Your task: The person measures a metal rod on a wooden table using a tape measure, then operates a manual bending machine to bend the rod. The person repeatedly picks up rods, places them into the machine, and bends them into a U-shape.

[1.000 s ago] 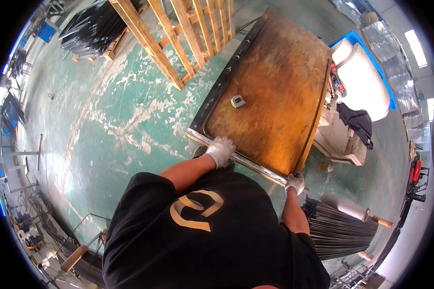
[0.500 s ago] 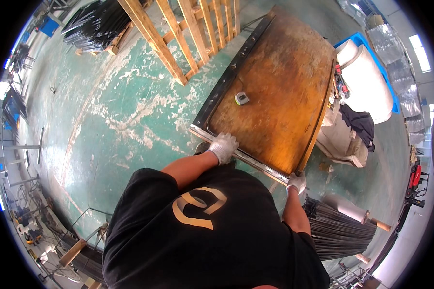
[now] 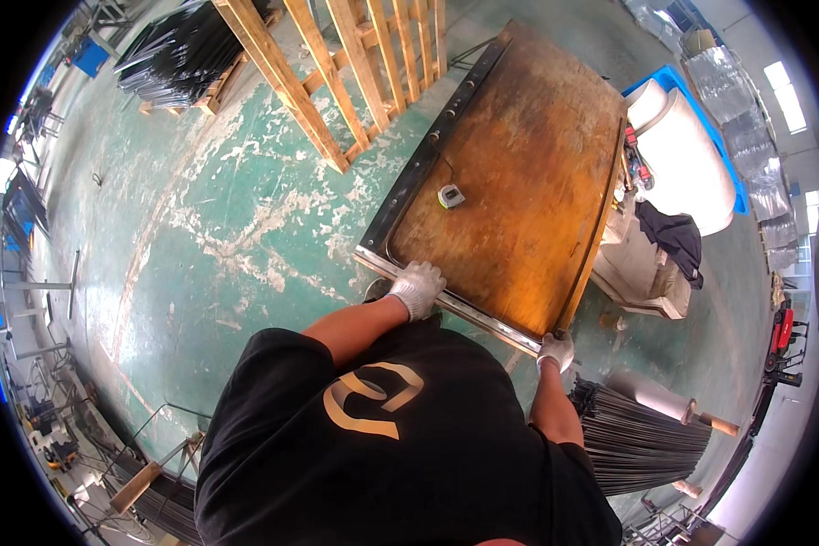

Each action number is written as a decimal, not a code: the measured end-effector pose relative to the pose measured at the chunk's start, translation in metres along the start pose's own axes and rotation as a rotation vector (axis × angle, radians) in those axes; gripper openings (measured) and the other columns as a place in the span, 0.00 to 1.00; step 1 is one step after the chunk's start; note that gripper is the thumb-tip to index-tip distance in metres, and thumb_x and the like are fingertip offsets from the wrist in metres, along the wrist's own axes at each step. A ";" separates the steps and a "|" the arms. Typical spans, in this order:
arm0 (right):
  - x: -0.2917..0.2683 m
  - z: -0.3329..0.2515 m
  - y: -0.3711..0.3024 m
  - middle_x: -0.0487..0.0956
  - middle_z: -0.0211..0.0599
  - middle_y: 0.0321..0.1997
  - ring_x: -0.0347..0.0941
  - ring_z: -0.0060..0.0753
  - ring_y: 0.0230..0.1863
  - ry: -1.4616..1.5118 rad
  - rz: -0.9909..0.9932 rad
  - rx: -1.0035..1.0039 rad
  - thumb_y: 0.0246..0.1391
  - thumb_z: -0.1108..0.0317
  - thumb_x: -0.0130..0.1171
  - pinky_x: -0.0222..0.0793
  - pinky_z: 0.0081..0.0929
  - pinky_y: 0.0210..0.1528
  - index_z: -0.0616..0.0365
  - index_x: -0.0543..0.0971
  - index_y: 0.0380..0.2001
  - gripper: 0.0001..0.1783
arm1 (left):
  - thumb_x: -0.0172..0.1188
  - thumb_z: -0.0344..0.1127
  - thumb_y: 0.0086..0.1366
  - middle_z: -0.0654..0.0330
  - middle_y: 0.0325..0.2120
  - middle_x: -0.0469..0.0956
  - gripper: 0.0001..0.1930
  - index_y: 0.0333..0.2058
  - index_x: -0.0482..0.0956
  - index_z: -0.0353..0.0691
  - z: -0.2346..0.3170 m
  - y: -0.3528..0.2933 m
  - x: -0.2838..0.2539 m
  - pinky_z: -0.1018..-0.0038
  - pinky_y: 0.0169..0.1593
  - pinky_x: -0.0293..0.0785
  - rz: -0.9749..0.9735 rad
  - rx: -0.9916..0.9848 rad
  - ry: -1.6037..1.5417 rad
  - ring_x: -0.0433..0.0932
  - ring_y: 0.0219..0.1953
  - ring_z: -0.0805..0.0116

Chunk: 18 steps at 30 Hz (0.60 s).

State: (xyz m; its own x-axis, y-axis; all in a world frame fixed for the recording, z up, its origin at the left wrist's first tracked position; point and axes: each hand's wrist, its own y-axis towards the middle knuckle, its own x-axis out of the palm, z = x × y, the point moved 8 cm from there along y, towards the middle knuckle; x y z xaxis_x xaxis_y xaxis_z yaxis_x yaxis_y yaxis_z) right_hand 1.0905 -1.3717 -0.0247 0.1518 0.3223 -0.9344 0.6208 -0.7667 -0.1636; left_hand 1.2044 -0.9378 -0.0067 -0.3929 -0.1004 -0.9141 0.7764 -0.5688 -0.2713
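A thin black rod frame (image 3: 392, 244) with a rounded corner lies along the edges of a worn brown worktable (image 3: 510, 209). My left hand (image 3: 419, 288), in a whitish glove, curls its fingers over the table's near edge, where the frame's near side runs. At the near right corner my right hand (image 3: 557, 349), gloved too, is closed around the corner end of the frame; its fingertips are partly hidden. A metal strip (image 3: 487, 318) runs along the near edge between both hands. A small tape measure (image 3: 449, 196) rests on the tabletop left of its middle.
A black bar with holes (image 3: 428, 141) lines the table's left side. Wooden pallet slats (image 3: 323, 82) stand beyond it. To the right are a white roll (image 3: 692, 164), a dark cloth (image 3: 672, 241) and a red tool (image 3: 637, 162). Bundled black rods (image 3: 646, 437) sit at lower right.
The view has shifted slightly, so the table appears a little further left. Both hands keep their places at the near edge, with no clear change of grip.
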 end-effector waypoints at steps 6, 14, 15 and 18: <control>0.004 0.006 0.003 0.90 0.50 0.52 0.87 0.54 0.54 0.009 -0.003 0.023 0.52 0.63 0.68 0.80 0.45 0.59 0.53 0.91 0.51 0.21 | 0.65 0.36 0.66 0.57 0.48 0.84 0.11 0.46 0.88 0.46 0.000 -0.002 -0.002 0.59 0.60 0.76 0.023 -0.003 -0.010 0.82 0.57 0.56; 0.005 0.006 0.005 0.90 0.51 0.52 0.87 0.55 0.54 -0.009 -0.001 -0.006 0.52 0.62 0.67 0.80 0.44 0.59 0.53 0.91 0.51 0.22 | 0.65 0.36 0.65 0.56 0.49 0.84 0.12 0.47 0.88 0.46 -0.001 -0.001 -0.002 0.59 0.61 0.76 -0.015 -0.005 -0.007 0.82 0.57 0.56; 0.005 0.005 0.004 0.90 0.51 0.52 0.87 0.55 0.54 -0.005 -0.004 -0.003 0.52 0.62 0.67 0.80 0.44 0.59 0.53 0.91 0.51 0.22 | 0.65 0.36 0.65 0.56 0.49 0.84 0.12 0.47 0.88 0.46 -0.001 -0.001 -0.001 0.59 0.61 0.76 -0.017 -0.006 -0.007 0.82 0.58 0.56; 0.003 0.003 0.003 0.90 0.51 0.52 0.87 0.55 0.54 0.001 -0.005 -0.003 0.52 0.62 0.68 0.80 0.44 0.59 0.54 0.90 0.50 0.22 | 0.66 0.36 0.65 0.56 0.49 0.84 0.12 0.46 0.88 0.46 -0.001 -0.001 -0.001 0.59 0.60 0.76 -0.011 -0.007 -0.009 0.82 0.57 0.56</control>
State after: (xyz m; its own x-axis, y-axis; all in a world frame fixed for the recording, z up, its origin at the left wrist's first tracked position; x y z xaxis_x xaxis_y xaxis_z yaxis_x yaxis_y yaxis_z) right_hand 1.0908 -1.3748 -0.0294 0.1491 0.3266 -0.9333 0.6240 -0.7633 -0.1674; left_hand 1.2048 -0.9364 -0.0056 -0.4059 -0.1015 -0.9083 0.7754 -0.5643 -0.2834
